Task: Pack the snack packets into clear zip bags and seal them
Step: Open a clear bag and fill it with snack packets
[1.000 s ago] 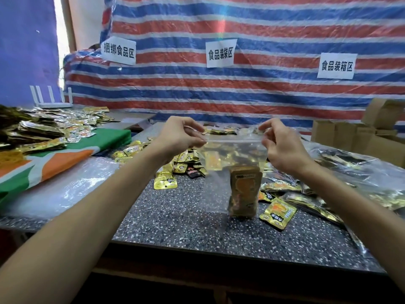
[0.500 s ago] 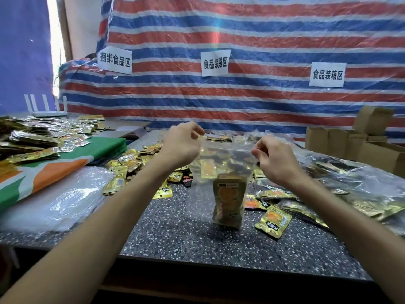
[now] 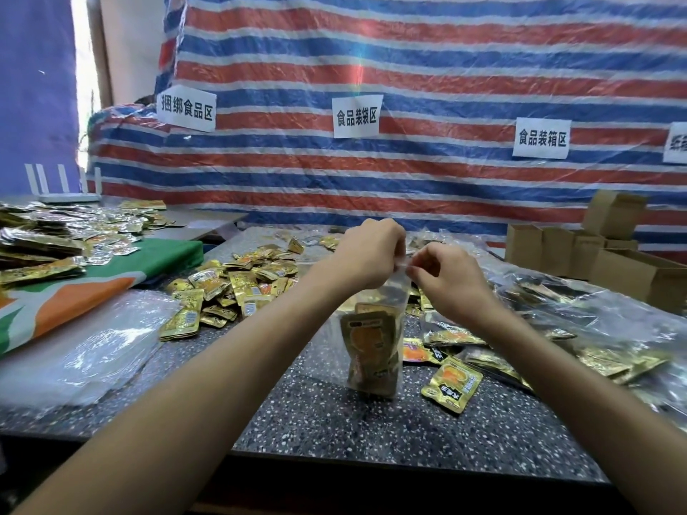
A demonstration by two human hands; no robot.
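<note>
A clear zip bag [image 3: 386, 288] hangs upright above the speckled table [image 3: 371, 429], with gold snack packets [image 3: 371, 351] standing inside its lower half. My left hand [image 3: 368, 254] and my right hand [image 3: 446, 276] are close together at the bag's top edge, each pinching the zip strip. The bag's bottom touches the table. A loose gold packet [image 3: 451, 384] lies flat just right of the bag. A heap of gold packets [image 3: 230, 288] spreads across the table to the left.
A stack of clear empty bags [image 3: 81, 351] lies at the near left beside a green and orange cloth [image 3: 93, 288] that carries more packets. Filled clear bags [image 3: 580, 328] pile up on the right. Cardboard boxes [image 3: 632, 269] stand at the far right. A striped tarp hangs behind.
My hands have come together along the bag's top edge, from wide apart to nearly touching. The bag's mouth has narrowed and the bag hangs slimmer.
</note>
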